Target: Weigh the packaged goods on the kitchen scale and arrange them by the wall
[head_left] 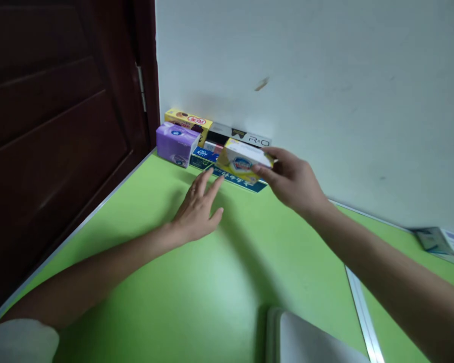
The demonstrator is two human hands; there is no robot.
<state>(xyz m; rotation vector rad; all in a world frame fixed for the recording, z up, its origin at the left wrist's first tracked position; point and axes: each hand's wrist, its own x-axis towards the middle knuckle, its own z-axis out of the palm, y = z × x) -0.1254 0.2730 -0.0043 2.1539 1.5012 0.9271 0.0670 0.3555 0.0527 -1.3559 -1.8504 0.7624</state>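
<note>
the right hand (293, 179) grips a yellow-and-white soap box (244, 161), its thumb on the front face and the fingers behind the right end. the box is tilted, its blue-and-red shield logo facing the camera, and it appears in front of the row of packages at the wall (325, 91), covering part of a long blue-green carton (258, 187); whether the two touch cannot be told.

the left hand (199, 212) is open, fingers spread and holding nothing, with its fingertips near the front of that carton. whether they touch it is unclear.

at the left end of the row a purple tissue pack (176, 143) stands in front of a yellow box (189, 121). beside the yellow box, a grey-and-black box (257, 140) with "r&o" lettering lies along the wall. all these sit on a light green tabletop (166, 292), next to a dark brown door (60, 111). a pale, round-cornered object (310, 338) lies at the bottom edge, and another carton (435, 239) lies far right against the wall.
</note>
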